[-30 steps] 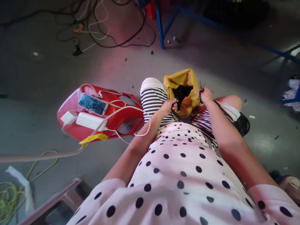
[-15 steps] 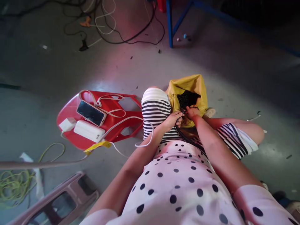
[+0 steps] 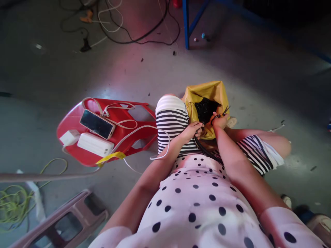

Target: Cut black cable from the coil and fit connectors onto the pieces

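My left hand (image 3: 191,132) is closed around the end of a black cable-like strip (image 3: 202,147), which trails back across my lap. Just right of it, my right hand (image 3: 220,122) grips a pair of scissors (image 3: 227,109) by the black handles, the blades pointing up and right. Both hands are at the near rim of a yellow bag (image 3: 203,91) that stands open between my legs. Dark, shiny black pieces (image 3: 205,107) lie inside it. The exact tip of the strip is hidden by my fingers.
Left of my knee, a red plastic stool (image 3: 124,132) lies on its side, carrying a phone (image 3: 97,124), a white power bank (image 3: 95,144) and a white adapter (image 3: 69,137). Cables (image 3: 144,41) cross the floor ahead, near a blue metal leg (image 3: 186,27). Green cord (image 3: 14,203) lies lower left.
My right hand has moved a little right, away from my left hand, and the scissors now show clearly. My left hand stays on the black strip. The view has shifted slightly.
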